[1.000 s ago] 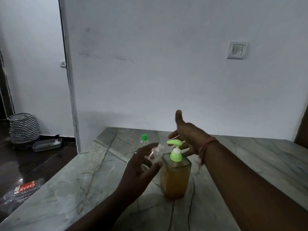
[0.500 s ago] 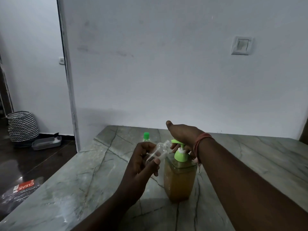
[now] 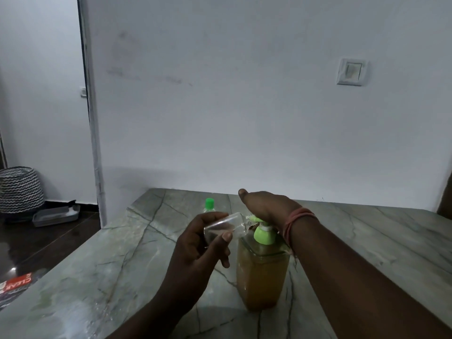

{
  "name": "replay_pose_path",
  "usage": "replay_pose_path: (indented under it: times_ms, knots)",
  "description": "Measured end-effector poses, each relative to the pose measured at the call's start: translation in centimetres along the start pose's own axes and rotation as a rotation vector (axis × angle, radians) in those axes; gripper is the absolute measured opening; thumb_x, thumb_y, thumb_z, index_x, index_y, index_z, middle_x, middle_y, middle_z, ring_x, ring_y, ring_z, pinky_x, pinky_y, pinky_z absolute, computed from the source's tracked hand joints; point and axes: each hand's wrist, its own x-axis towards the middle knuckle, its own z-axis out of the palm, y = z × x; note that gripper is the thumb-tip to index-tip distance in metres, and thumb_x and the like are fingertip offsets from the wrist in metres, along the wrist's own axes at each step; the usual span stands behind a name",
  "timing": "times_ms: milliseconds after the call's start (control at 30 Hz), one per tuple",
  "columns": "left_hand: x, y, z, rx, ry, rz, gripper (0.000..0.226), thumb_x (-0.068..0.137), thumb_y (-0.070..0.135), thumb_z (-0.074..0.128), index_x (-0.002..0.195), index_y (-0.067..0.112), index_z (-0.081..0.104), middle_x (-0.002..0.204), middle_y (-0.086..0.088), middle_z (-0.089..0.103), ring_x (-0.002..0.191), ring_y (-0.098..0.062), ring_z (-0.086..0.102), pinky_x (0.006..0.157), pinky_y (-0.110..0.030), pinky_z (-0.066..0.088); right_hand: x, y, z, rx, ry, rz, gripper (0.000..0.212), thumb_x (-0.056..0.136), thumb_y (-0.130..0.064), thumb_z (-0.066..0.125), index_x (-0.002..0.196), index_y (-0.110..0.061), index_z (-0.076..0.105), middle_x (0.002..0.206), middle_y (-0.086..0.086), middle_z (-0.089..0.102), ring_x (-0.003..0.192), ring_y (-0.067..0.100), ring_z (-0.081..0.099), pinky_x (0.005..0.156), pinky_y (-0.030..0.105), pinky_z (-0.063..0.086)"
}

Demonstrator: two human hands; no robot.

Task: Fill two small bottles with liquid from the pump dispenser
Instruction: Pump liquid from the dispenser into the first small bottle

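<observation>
A square clear pump dispenser (image 3: pixel 261 277) of amber liquid with a green pump stands on the marble table (image 3: pixel 110 265). My right hand (image 3: pixel 266 206) lies palm down on the pump head, fingers hidden in front of it. My left hand (image 3: pixel 198 245) holds a small clear open bottle (image 3: pixel 227 226), tilted almost flat, its mouth against the green spout (image 3: pixel 254 219). The bottle looks empty. A second small bottle with a green cap (image 3: pixel 209 204) stands upright behind my left hand, mostly hidden.
A white wall with a light switch (image 3: pixel 351 71) runs behind the table. On the dark floor at the left sit a zigzag-patterned basket (image 3: pixel 20 189), a grey tray (image 3: pixel 56 215) and a red-labelled packet (image 3: pixel 17 285). The table's left edge runs diagonally.
My right hand has come down from spread above onto the pump head. My left hand has lifted and tilted the small bottle until its mouth meets the spout.
</observation>
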Motion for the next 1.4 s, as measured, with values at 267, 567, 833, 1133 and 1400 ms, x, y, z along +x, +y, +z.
replay_pose_path:
  times_ms: [267,567,833,1133,1400]
  knots:
    - [-0.3,0.4,-0.4,-0.099,-0.013,-0.069,0.042,0.079,0.047,0.078,0.116,0.029,0.071,0.087,-0.019,0.072,0.064,-0.026,0.066,0.052,-0.033,0.055,-0.7,-0.6,-0.5,-0.045,-0.041,-0.019,0.068,0.098,-0.058,0.014,0.144,-0.014,0.037,0.145,0.014,0.041,0.118,0.031,0.049,0.096,0.037,0.036]
    - [-0.6,-0.1,-0.3,-0.173,-0.133,-0.159,0.056,0.091,0.069,0.047,0.127,0.029,0.063,0.092,-0.012,0.071,0.05,-0.012,0.047,0.043,-0.022,0.037,-0.9,-0.5,-0.1,-0.041,0.042,0.015,0.066,0.1,-0.054,0.012,0.143,-0.01,0.038,0.146,0.015,0.041,0.132,0.03,0.038,0.103,0.033,0.029]
    - [-0.7,0.0,-0.1,-0.349,-0.175,-0.307,0.055,0.092,0.06,0.047,0.125,0.02,0.065,0.079,-0.011,0.057,0.053,-0.012,0.036,0.048,-0.024,0.033,-0.7,-0.5,-0.2,0.018,-0.03,0.007,0.068,0.098,-0.057,0.011,0.146,-0.013,0.032,0.144,0.018,0.041,0.128,0.033,0.043,0.105,0.039,0.033]
    - [-0.5,-0.1,-0.2,-0.457,-0.148,-0.328,0.085,0.077,0.083,0.054,0.129,0.016,0.065,0.08,-0.014,0.059,0.052,-0.011,0.038,0.046,-0.024,0.035,-0.7,-0.6,-0.4,0.014,-0.103,-0.012,0.072,0.096,-0.06,0.011,0.147,-0.013,0.03,0.151,0.015,0.031,0.135,0.035,0.033,0.109,0.043,0.028]
    - [-0.3,-0.7,-0.5,-0.461,-0.163,-0.384,0.093,0.072,0.084,0.06,0.131,0.012,0.063,0.08,-0.016,0.058,0.053,-0.012,0.04,0.047,-0.024,0.038,0.2,-0.2,0.1,-0.043,-0.03,-0.02,0.071,0.097,-0.06,0.013,0.143,-0.013,0.04,0.148,0.013,0.038,0.134,0.032,0.036,0.11,0.04,0.027]
